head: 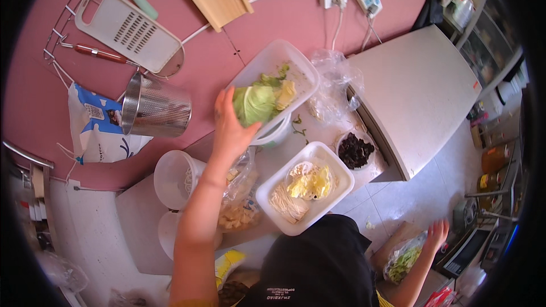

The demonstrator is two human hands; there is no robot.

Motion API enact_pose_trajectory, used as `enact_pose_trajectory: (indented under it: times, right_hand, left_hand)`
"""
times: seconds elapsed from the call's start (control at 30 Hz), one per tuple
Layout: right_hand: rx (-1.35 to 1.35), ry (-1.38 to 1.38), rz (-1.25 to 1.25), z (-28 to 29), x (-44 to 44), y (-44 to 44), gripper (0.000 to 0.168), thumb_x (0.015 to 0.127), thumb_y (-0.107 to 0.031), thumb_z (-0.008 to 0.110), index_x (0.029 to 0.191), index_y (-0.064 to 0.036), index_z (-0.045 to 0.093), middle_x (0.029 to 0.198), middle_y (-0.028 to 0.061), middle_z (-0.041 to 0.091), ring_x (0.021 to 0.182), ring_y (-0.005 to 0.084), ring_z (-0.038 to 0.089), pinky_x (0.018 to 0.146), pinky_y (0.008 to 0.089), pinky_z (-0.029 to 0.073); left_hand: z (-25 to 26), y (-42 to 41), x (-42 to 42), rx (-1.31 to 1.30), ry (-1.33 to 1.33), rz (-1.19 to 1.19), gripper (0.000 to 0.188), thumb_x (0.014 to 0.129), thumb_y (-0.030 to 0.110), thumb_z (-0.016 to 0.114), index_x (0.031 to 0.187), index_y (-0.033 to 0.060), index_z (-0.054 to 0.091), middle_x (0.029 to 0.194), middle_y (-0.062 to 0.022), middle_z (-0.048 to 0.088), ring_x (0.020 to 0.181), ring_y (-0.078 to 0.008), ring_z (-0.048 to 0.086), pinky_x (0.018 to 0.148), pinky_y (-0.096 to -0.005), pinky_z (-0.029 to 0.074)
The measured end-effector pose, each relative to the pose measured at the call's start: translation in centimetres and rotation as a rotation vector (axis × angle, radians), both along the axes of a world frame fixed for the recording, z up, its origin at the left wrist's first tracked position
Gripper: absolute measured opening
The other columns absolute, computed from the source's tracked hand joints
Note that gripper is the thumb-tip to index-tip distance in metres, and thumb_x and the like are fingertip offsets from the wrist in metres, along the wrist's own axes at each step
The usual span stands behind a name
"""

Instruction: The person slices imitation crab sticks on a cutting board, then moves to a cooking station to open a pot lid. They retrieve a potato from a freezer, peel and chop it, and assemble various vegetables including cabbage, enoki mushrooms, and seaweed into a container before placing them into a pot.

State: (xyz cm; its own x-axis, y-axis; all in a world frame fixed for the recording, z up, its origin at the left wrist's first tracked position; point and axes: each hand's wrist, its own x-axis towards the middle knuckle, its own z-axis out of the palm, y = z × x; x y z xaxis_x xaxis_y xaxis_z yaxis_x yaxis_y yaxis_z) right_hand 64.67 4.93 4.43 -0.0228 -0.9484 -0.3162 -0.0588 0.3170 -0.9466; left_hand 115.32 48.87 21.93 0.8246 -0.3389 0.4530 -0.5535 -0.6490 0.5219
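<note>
My left hand (232,123) is on a cut piece of green cabbage (256,104), thumb on the near side and fingers at the far left. The cabbage sits with loose leaves in a translucent plastic tub (294,57), whose near left corner my hand hides. Closer to me, a white plastic tray (273,221) holds a bundle of enoki mushrooms (288,204) and a round container of yellow leaves (311,182). Far to the right, my right hand (438,234) is raised with its fingers apart, beside a clear bag of shredded greens (403,262).
A bowl of dark wood-ear-like pieces (355,151) stands right of the tray. Bagged pale chunks (239,213) and a white tub (175,179) lie left. A perforated steel basket (158,104) and a grater (128,30) hang on the pink wall. A grey cabinet top (418,94) stands right.
</note>
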Motion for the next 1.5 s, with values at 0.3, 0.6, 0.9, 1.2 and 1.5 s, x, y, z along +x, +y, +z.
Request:
enact_pose_trajectory:
  times: [0.3,0.6,0.9,1.2,1.5]
  right_hand:
    - [-0.960,-0.201,1.725,25.0,48.5,17.3,0.036,0.082,-0.004,0.059,0.118,-0.003,0.054,0.113,0.0149,0.059,0.106,0.0268,0.057,0.086,0.0342,0.045]
    - [-1.622,0.838,1.978,15.4,63.0,23.5,0.042,0.077,-0.006,0.059,0.117,-0.019,0.054,0.116,0.0052,0.053,0.112,0.0240,0.049,0.083,0.0393,0.048]
    - [-1.399,0.576,2.079,15.8,63.5,22.9,0.040,0.069,-0.001,0.064,0.104,-0.017,0.050,0.100,0.0036,0.058,0.105,0.0262,0.051,0.088,0.0410,0.034]
    - [-0.980,-0.074,2.163,13.7,64.2,21.5,0.048,0.070,0.004,0.060,0.112,-0.015,0.045,0.096,0.0060,0.054,0.100,0.0226,0.054,0.080,0.0421,0.046]
    - [0.746,-0.589,1.785,17.9,61.1,20.6,0.031,0.086,-0.023,0.057,0.114,-0.012,0.049,0.092,0.0045,0.051,0.087,0.0182,0.055,0.072,0.0320,0.049]
  left_hand:
    - [-3.4,-0.6,5.7,0.178,0.159,0.061,0.077,0.050,0.017,0.084,0.114,0.0082,0.042,0.117,-0.0174,0.041,0.112,-0.0374,0.042,0.094,-0.0418,0.037]
    - [-6.6,4.8,3.3,-0.795,0.359,-0.035,0.070,0.062,-0.007,0.077,0.115,0.0054,0.034,0.112,-0.0084,0.040,0.109,-0.0183,0.045,0.092,-0.0338,0.047]
    - [-6.3,5.3,2.2,-0.816,0.249,-0.082,0.070,0.059,-0.002,0.081,0.113,0.0066,0.037,0.116,-0.0067,0.037,0.110,-0.0176,0.044,0.089,-0.0338,0.050]
    - [-5.9,5.0,1.5,-0.776,0.196,-0.088,0.071,0.058,-0.003,0.081,0.113,0.0075,0.037,0.117,-0.0073,0.037,0.113,-0.0192,0.043,0.092,-0.0359,0.047]
    - [-5.3,5.1,0.6,-0.919,0.221,-0.089,0.071,0.058,-0.010,0.077,0.114,0.0068,0.036,0.115,-0.0063,0.038,0.109,-0.0166,0.044,0.096,-0.0332,0.042]
